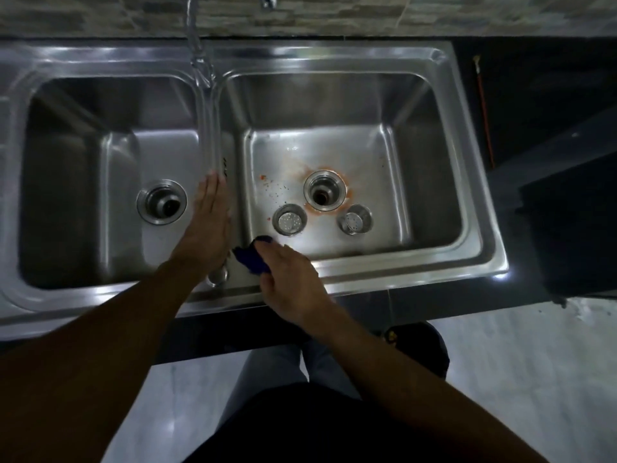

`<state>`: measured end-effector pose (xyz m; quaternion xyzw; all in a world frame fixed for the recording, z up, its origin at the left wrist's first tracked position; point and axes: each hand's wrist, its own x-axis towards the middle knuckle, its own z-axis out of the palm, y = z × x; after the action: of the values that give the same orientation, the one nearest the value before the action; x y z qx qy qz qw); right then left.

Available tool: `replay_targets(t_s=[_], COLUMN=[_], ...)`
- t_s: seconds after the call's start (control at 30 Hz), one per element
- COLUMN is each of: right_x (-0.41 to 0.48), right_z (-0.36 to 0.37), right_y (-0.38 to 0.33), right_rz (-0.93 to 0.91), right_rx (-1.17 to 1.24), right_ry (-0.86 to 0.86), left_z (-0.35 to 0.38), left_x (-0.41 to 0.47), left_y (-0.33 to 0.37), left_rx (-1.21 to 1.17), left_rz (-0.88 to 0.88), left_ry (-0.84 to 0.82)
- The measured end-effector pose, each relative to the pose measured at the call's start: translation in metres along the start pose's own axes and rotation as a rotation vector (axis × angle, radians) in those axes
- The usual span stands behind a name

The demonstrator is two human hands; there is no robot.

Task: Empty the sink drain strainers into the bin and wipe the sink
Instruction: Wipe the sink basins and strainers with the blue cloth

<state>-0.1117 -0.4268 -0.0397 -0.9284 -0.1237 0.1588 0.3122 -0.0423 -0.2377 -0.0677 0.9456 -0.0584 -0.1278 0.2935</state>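
Observation:
A steel double sink [334, 58] fills the view. In the right basin, two drain strainers stand upright beside the open drain [323, 192]: one strainer [289, 219] to its front left, the other strainer [356, 219] to its front right. Orange stains and crumbs [273, 187] ring that drain. My left hand [208, 225] lies flat, fingers together, on the divider between the basins. My right hand [290, 282] holds a dark blue cloth [251, 257] at the front left corner of the right basin. The left basin's drain [162, 202] is open too.
A tap [267, 1] and a thin stream of water [198, 55] are at the back, above the divider. A black countertop [534, 95] lies to the right, with a dark bin [574, 235] below it. Light floor tiles [534, 362] show under my legs.

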Motion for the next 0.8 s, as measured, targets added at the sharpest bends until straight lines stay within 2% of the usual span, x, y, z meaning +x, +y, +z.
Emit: replay_targets(t_s=[0.1,0.23,0.4,0.53,0.7,0.8], right_x=[-0.008,-0.026,-0.036,-0.01,0.073,0.125], right_z=[-0.017,-0.067,-0.126,-0.156,-0.177,-0.171], right_y=[0.015,0.069,0.147,0.183,0.195,0.215], right_rz=[0.003,0.136,0.355,0.489,0.453,0.398], right_rx=[0.026,-0.014,-0.163,-0.134,0.049,-0.026], right_ry=[0.009,0.083,0.146,0.18,0.455,0.506], left_z=[-0.004,-0.009,-0.017,-0.027,-0.03,-0.021], left_x=[-0.001,0.001,0.022,0.065,0.114,0.117], left_y=[0.008,0.009,0.006,0.007,0.013,0.013], left_rx=[-0.003,0.099,0.158,0.223,0.241,0.268], left_rz=[-0.016,-0.037,0.015,0.043,-0.028,-0.018], left_ry=[0.002,0.07,0.068,0.111,0.176,0.259])
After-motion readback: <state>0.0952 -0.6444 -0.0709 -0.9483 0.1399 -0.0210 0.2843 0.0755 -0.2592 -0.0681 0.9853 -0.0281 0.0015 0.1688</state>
